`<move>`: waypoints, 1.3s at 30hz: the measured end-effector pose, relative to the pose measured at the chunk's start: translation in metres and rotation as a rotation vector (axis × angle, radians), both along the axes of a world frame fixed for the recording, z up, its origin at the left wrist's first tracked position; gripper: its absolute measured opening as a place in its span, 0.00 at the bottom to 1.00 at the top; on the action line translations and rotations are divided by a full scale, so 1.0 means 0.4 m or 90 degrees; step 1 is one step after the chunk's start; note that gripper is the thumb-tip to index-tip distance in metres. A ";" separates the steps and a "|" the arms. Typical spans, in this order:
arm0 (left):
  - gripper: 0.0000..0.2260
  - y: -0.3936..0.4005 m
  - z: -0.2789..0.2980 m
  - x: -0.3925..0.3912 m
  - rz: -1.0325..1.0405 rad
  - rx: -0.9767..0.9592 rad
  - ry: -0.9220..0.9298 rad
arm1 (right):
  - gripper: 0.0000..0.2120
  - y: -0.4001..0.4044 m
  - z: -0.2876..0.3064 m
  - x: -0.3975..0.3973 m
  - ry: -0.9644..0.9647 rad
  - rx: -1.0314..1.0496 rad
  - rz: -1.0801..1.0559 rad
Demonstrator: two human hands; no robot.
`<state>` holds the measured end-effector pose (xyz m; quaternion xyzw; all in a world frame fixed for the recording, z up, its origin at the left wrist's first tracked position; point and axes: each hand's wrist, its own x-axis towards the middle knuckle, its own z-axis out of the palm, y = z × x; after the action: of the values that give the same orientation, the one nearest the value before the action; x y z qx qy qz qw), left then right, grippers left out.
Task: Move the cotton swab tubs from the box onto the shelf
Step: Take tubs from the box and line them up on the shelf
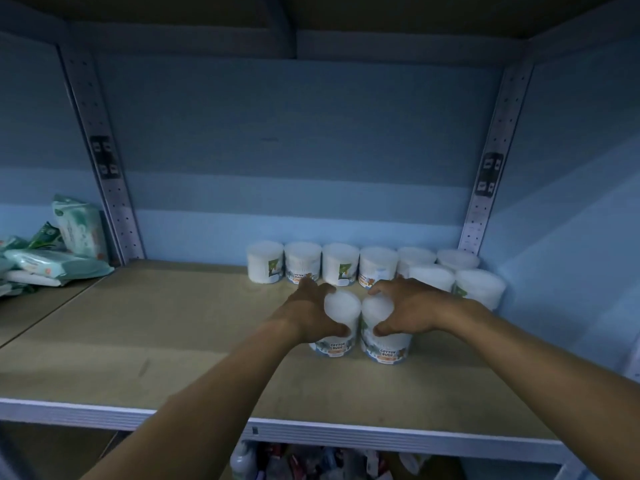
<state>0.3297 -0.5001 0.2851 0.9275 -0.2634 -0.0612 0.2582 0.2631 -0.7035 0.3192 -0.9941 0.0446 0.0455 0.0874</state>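
Note:
Two white cotton swab tubs stand side by side on the wooden shelf (138, 341). My left hand (311, 313) grips the left tub (341, 327) from its left side. My right hand (408, 310) grips the right tub (386, 336) from its right side. Both tubs are upright with "Cotton Buds" labels facing me. Behind them a row of several tubs (339, 263) lines the back wall, and two more tubs (479, 285) stand in front of that row at the right. The box is not in view.
Packs of wet wipes (62, 261) lie piled on the neighbouring shelf at the left. Perforated metal uprights (104, 174) frame the bay. The shelf's white front edge (346, 434) runs below my forearms, with assorted goods on the level beneath.

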 end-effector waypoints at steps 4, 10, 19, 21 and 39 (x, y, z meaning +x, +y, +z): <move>0.36 -0.030 -0.008 0.018 0.017 0.009 -0.030 | 0.38 -0.022 -0.005 0.029 -0.018 0.012 0.000; 0.37 -0.068 0.001 0.057 0.023 0.016 -0.043 | 0.35 -0.056 -0.017 0.080 -0.052 0.019 0.019; 0.35 -0.132 -0.005 0.095 0.041 -0.003 -0.067 | 0.35 -0.118 -0.040 0.149 -0.075 0.064 0.003; 0.35 -0.139 -0.011 0.098 0.045 -0.012 -0.076 | 0.35 -0.126 -0.045 0.162 -0.081 0.071 -0.001; 0.33 -0.157 -0.025 0.102 0.060 -0.030 -0.115 | 0.36 -0.156 -0.070 0.202 -0.103 0.080 -0.004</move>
<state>0.3707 -0.5628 0.2750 0.9343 -0.2428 0.0414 0.2577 0.3437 -0.7658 0.2910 -0.9869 0.0378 -0.0322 0.1534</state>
